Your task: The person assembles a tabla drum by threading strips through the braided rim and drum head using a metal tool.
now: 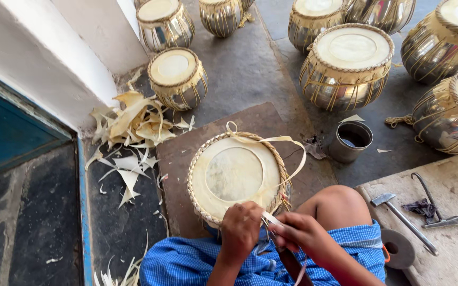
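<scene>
Left hand (pixel 239 229) closed at the near rim of the drum (pixel 235 177), fingers curled over the braided edge; judged to be steadying it against the lap so the rim does not turn. Right hand (pixel 300 233) pinched shut on a pale strap (pixel 284 159) just beside the left hand, a dark-handled tool (pixel 291 263) lying under it (cannot tell whether the fingers grip the handle or only rest on it). The strap loops up from the right hand, arcs over the far side of the drum and ends in a small knot at the far rim; it hangs slack, probably so it can be threaded.

Drum sits head-up on a brown slab (pixel 261 124), touching the person's blue checked cloth (pixel 197 262), near edge tipped toward the hands.

Left of the drum: heap of pale trimmings (pixel 133 124), pushed clear of the slab. Right of the drum, near: small metal cup (pixel 351 140). Further right, on a stone block (pixel 451 254): hammer (pixel 401 217) and a second tool (pixel 436 206), within arm's reach. Beyond the drum: finished metal-bodied drums (pixel 348 66), well apart, heads up.
</scene>
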